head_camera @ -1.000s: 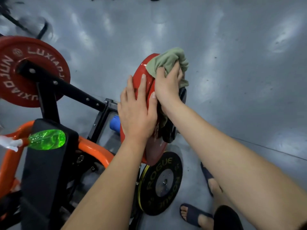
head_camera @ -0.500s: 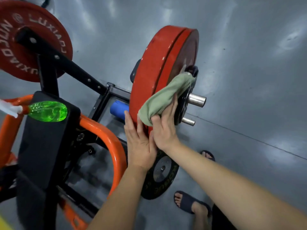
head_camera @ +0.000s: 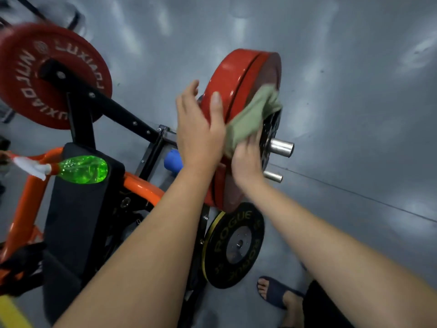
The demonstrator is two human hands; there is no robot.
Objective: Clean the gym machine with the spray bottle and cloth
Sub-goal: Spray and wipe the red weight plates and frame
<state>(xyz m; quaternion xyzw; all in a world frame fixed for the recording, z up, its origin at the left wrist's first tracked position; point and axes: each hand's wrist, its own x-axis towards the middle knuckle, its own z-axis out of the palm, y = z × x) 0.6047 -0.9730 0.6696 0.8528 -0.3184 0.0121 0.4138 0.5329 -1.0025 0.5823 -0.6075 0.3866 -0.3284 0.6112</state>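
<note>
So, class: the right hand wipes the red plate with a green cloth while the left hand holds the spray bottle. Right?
No. The head view shows the left hand resting on the red plate, not holding the spray bottle, which lies on the black pad. The right hand does wipe with the green cloth.

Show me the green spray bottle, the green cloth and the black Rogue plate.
Green plastic spray bottle (head_camera: 82, 169): head view, middle of its body.
Pale green cloth (head_camera: 253, 114): head view, its bunched middle.
Black round Rogue plate (head_camera: 238, 243): head view, its grey hub.
</note>
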